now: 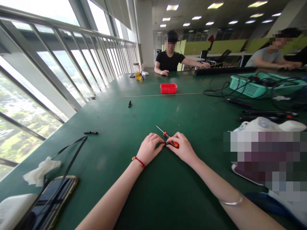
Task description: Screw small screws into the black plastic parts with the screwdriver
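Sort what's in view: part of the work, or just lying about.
Seemingly part of the work:
dark piece between left hand and right hand
screwdriver at the right hand

Probably just lying about:
phone
tissue
red tray
basket
jar

The small dark piece (165,143) between your fingertips is mostly hidden and too small to identify; the left edge cuts off the phone's white neighbour (16,207).
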### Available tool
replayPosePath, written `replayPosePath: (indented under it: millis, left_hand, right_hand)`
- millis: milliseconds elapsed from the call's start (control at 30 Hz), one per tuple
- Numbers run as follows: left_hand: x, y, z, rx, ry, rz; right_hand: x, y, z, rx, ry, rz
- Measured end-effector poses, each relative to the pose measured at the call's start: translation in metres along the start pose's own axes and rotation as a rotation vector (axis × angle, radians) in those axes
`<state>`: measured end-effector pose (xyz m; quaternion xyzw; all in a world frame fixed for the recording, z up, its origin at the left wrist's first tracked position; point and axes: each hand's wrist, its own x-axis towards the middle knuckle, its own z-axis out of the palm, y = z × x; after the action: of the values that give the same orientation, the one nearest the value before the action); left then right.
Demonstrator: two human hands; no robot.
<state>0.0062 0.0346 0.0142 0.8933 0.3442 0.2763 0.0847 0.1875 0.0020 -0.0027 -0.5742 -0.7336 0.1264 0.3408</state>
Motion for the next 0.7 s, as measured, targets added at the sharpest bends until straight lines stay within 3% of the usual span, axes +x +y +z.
replayPosePath:
  millis: [700]
  left_hand:
    - [-0.0028,0.0010,-0.0034,0.007,0.082,0.038]
  right_hand:
    - [-0.0017,-0.0059,-0.0016,0.028,0.022,-0.027]
